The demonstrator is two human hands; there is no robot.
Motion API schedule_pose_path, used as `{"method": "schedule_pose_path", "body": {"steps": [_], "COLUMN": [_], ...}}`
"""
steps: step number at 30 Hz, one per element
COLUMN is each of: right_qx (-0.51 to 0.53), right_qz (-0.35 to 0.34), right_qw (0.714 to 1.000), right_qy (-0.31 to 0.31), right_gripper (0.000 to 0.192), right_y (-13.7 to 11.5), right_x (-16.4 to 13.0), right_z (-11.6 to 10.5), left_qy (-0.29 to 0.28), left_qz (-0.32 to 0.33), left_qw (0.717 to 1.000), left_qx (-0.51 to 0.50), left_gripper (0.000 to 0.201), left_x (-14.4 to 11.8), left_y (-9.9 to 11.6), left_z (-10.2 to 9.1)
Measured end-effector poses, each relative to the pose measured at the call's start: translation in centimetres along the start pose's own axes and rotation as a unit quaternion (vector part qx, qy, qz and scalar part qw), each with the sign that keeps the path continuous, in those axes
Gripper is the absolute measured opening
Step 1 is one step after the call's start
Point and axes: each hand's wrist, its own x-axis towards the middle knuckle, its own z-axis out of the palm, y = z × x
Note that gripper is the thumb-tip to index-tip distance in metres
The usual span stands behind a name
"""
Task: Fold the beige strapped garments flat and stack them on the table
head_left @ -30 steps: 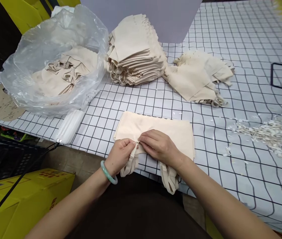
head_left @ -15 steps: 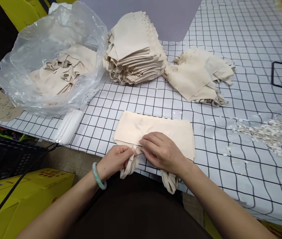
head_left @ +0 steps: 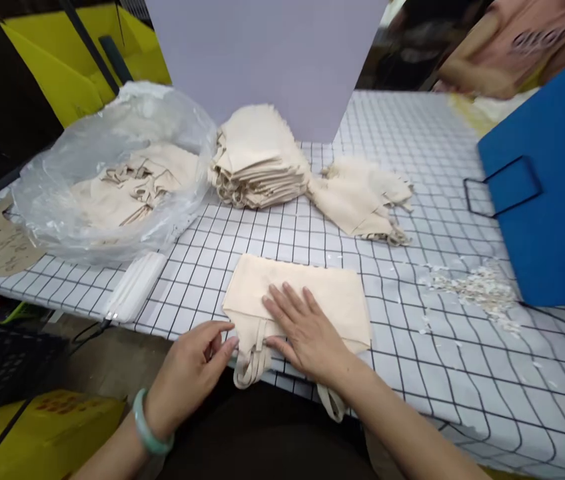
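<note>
A flat stack of beige strapped garments (head_left: 327, 290), perhaps camisoles, lies at the table's front edge. My right hand (head_left: 302, 327) rests flat on top of it with the fingers spread. Beige shoulder straps (head_left: 252, 369) hang over the edge in loops; another loop (head_left: 331, 403) is partly covered by my right forearm. Just left of the straps is my left hand (head_left: 200, 360), wearing a green bangle. Its thumb and index finger are apart, and nothing shows between them.
Behind stands a tall pile of folded beige garments (head_left: 257, 153), with looser ones (head_left: 357, 200) to its right. A clear plastic bag (head_left: 52, 193) holds more. White scraps (head_left: 482, 290) lie near a blue box (head_left: 562, 187). A white device (head_left: 135, 287) sits front left; another person's arm (head_left: 477, 63) is beyond.
My left hand has let go of the strap and moved left and down. My right hand has flattened and spread over the garments. The camera view has tilted up.
</note>
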Motion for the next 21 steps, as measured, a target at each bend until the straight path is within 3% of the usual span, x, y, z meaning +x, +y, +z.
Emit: {"method": "schedule_pose_path", "body": {"steps": [2,4,7,9,12,14,16,18,21], "right_qx": [-0.015,-0.033,-0.069,-0.072,-0.02,0.03,0.064,0.07,0.048], "right_qz": [-0.004,0.012,0.072,0.1,0.099,0.099,0.121,0.177,0.305], "right_qw": [1.0,0.999,0.992,0.988,0.991,0.986,0.967,0.945,0.914], "right_qy": [0.007,0.024,0.075,0.089,0.085,0.133,0.214,0.266,0.262], "right_gripper": [0.069,0.067,0.069,0.071,0.065,0.052,0.04,0.032,0.03], "right_y": [-0.1,0.3,1.6,2.3,3.3,5.0,8.2,13.0,21.5], "right_x": [0.1,-0.1,-1.4,-2.4,-3.1,-2.2,-0.1,2.9,7.8], "right_z": [0.0,0.0,0.1,0.2,-0.5,-1.9,-3.8,-6.0,-8.8], "left_qy": [0.094,0.081,0.009,-0.008,0.026,0.048,0.044,0.017,-0.043], "left_qz": [0.135,0.227,0.248,0.24,0.254,0.273,0.279,0.276,0.276], "left_qw": [0.983,0.959,0.937,0.931,0.933,0.937,0.942,0.941,0.926], "left_qx": [0.078,0.15,0.246,0.275,0.255,0.212,0.182,0.194,0.254], "left_gripper": [0.033,0.04,0.056,0.063,0.059,0.052,0.047,0.047,0.051], "left_x": [2.2,4.6,7.3,8.3,10.1,12.6,16.2,20.4,26.0], "left_y": [0.3,0.6,0.3,-0.2,0.6,2.8,5.9,9.0,12.6], "left_z": [1.0,2.5,4.8,5.7,6.2,6.4,7.2,8.4,10.6]}}
